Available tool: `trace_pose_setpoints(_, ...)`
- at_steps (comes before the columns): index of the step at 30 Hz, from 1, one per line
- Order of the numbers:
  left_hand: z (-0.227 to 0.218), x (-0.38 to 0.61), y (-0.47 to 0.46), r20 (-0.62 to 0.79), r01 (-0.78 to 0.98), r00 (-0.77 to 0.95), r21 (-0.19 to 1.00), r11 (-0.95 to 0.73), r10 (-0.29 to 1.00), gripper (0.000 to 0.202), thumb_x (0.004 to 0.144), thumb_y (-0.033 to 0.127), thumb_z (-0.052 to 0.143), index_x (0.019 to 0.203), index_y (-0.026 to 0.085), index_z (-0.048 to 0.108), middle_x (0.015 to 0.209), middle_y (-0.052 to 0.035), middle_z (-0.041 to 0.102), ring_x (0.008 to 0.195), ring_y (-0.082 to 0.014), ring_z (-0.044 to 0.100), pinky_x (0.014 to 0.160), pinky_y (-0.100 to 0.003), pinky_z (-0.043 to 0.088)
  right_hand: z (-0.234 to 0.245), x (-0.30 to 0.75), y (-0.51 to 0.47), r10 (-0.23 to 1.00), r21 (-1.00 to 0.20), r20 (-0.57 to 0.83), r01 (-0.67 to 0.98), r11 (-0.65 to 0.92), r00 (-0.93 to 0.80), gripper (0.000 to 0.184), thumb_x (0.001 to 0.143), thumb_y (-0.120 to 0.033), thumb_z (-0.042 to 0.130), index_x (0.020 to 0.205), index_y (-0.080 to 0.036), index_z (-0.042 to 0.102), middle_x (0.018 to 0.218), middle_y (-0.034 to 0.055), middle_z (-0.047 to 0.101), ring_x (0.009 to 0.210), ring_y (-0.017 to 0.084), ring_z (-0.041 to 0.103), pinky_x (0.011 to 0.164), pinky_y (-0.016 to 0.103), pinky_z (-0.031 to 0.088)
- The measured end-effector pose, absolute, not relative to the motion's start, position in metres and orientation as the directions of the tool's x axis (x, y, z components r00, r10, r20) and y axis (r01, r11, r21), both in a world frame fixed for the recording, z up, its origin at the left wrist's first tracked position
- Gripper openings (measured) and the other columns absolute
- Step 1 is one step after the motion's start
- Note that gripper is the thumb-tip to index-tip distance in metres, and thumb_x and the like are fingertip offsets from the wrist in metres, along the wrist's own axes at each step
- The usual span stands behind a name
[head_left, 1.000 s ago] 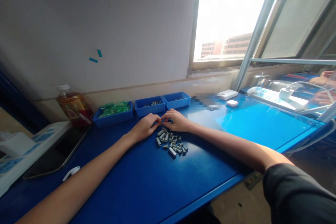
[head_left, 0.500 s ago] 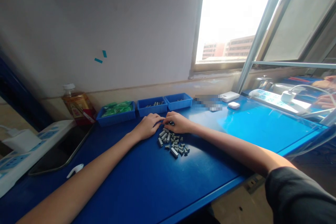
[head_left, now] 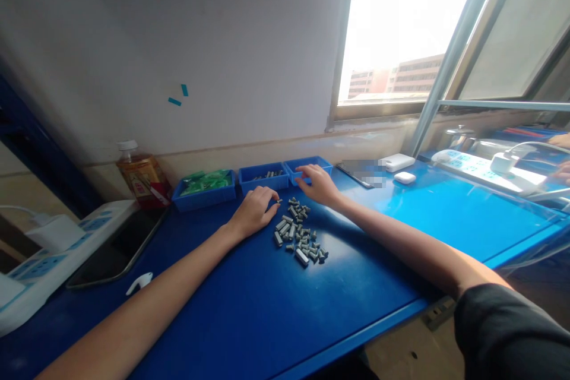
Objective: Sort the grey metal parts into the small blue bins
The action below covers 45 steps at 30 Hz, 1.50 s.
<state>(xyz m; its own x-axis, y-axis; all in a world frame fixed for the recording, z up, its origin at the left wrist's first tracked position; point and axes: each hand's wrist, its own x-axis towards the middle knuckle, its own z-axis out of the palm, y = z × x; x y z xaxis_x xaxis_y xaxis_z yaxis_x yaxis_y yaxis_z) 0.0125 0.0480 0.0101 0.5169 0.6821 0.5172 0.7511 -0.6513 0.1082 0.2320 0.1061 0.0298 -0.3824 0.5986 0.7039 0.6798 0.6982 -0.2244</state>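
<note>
My left hand (head_left: pixel 256 211) rests on the blue tabletop, thumb and index finger curled round a small metal screw (head_left: pixel 279 201) at their tips. My right hand (head_left: pixel 318 184) is at the front edge of the right-hand blue bin (head_left: pixel 330 166), palm down, fingers bent with a gap between thumb and index. Nothing shows in it. Between and in front of my hands lies a loose pile of short countersunk screws (head_left: pixel 305 243) and hexagonal metal standoffs (head_left: pixel 301 257). The middle blue bin (head_left: pixel 263 184) holds several metal pieces.
A left blue bin (head_left: pixel 203 197) holds green packets. Left of it stand a drink bottle (head_left: pixel 143 175), a dark phone (head_left: pixel 118 248), a power strip (head_left: pixel 31 282) and a white earbud (head_left: pixel 139 282). A white case (head_left: pixel 405 178) and another power strip (head_left: pixel 490 172) lie right. Another person's hand (head_left: pixel 560 141) shows far right.
My right hand has left the pile beside my left hand and moved right and back to the right-hand bin. Screws it covered now show. The view has shifted slightly.
</note>
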Motion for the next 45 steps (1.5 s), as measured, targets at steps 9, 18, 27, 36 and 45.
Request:
trace_pose_setpoints(9,0.009,0.011,0.044,0.614,0.74,0.521,0.021,-0.672,0.593,0.015,0.091,0.026,0.045,0.1,0.017,0.053,0.098,-0.0086,0.063,0.097,-0.0234,0.054,0.082,-0.036,0.039,0.014,0.205,0.07,0.513,-0.303,0.625,0.423,0.854,-0.588,0.006,0.086,-0.021,0.057,0.088,-0.016,0.06,0.08,0.0036,0.064,0.078,0.016,0.057,0.072,0.026,0.042)
trace_pose_setpoints(18,0.009,0.01,0.051,0.405,0.738,0.512,0.245,-0.629,0.758,0.032,0.08,0.049,0.059,0.102,0.024,0.061,0.101,-0.0026,0.066,0.098,-0.0231,0.056,0.09,-0.041,0.037,0.039,0.228,0.113,0.682,-0.283,0.701,0.796,0.535,-0.208,0.025,0.086,-0.028,0.058,0.108,-0.015,0.055,0.077,0.0047,0.064,0.078,0.022,0.057,0.07,0.03,0.04)
trace_pose_setpoints(27,0.007,0.007,0.053,0.418,0.637,0.605,0.256,-0.727,0.677,0.019,0.085,0.024,0.052,0.097,0.023,0.066,0.099,-0.004,0.068,0.093,-0.0197,0.059,0.085,-0.033,0.045,0.006,0.219,0.083,0.594,-0.152,0.597,0.652,0.743,-0.539,0.012,0.086,-0.027,0.058,0.09,-0.017,0.064,0.078,0.0038,0.065,0.079,0.019,0.056,0.074,0.029,0.04)
trace_pose_setpoints(36,0.043,0.006,0.082,0.654,0.838,0.396,0.028,-0.545,0.644,0.02,0.089,0.021,0.045,0.097,0.019,0.063,0.101,-0.0087,0.065,0.099,-0.0251,0.055,0.09,-0.041,0.042,0.018,0.215,0.07,0.555,-0.101,0.49,0.588,0.802,-0.672,0.009,0.073,-0.022,0.063,0.081,-0.019,0.065,0.078,0.0037,0.064,0.076,0.02,0.056,0.069,0.028,0.041)
trace_pose_setpoints(45,0.021,0.002,0.041,0.598,0.771,0.516,-0.01,-0.637,0.613,0.021,0.09,0.023,0.044,0.102,0.02,0.062,0.109,-0.0082,0.062,0.11,-0.0244,0.051,0.094,-0.04,0.04,0.022,0.212,0.067,0.543,-0.173,0.375,0.519,0.837,-0.751,0.033,0.074,-0.004,0.053,0.102,-0.017,0.064,0.094,0.0067,0.063,0.083,0.019,0.06,0.073,0.026,0.044)
